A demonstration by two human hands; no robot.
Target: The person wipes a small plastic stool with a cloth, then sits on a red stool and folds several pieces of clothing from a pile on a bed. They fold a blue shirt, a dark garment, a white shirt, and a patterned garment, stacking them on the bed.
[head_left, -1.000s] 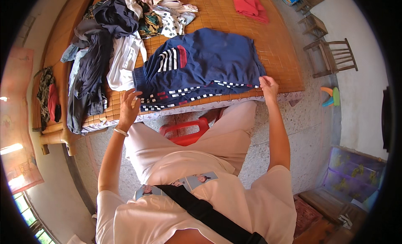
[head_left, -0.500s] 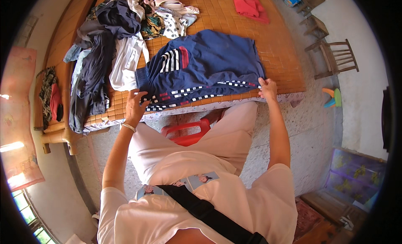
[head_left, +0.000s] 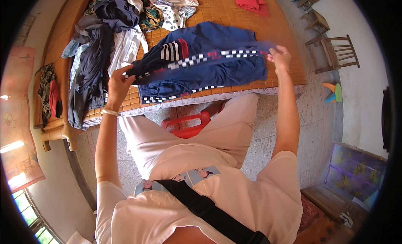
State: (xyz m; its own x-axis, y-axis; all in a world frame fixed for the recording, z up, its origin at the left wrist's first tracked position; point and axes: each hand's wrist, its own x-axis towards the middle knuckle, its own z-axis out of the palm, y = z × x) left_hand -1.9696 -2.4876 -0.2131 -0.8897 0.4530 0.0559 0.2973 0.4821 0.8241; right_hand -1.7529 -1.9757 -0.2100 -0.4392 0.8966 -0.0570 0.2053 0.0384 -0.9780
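Note:
Navy blue shorts (head_left: pixel 209 74) with a checkered black-and-white side stripe and a striped patch lie spread across the near edge of the bed. My left hand (head_left: pixel 120 81) pinches the striped side at its left end, by the waistband. At the other end, my right hand (head_left: pixel 279 58) pinches the same side near the leg hem. Between my hands the checkered strip is stretched and raised above the lower layer, a little blurred. That lower layer stays flat on the mat.
A heap of clothes (head_left: pixel 90 72) covers the bed's left side, with a polka-dot garment (head_left: pixel 173 18) behind. Red cloth (head_left: pixel 251 3) lies at the far right of the bamboo mat (head_left: pixel 289 70). A red plastic stool (head_left: pixel 188 124) is between my legs; a wooden chair (head_left: pixel 335 53) stands right.
Both hands have risen away from the bed's near edge, lifting the shorts' striped side and carrying it back over the garment. The lower layer now shows in front.

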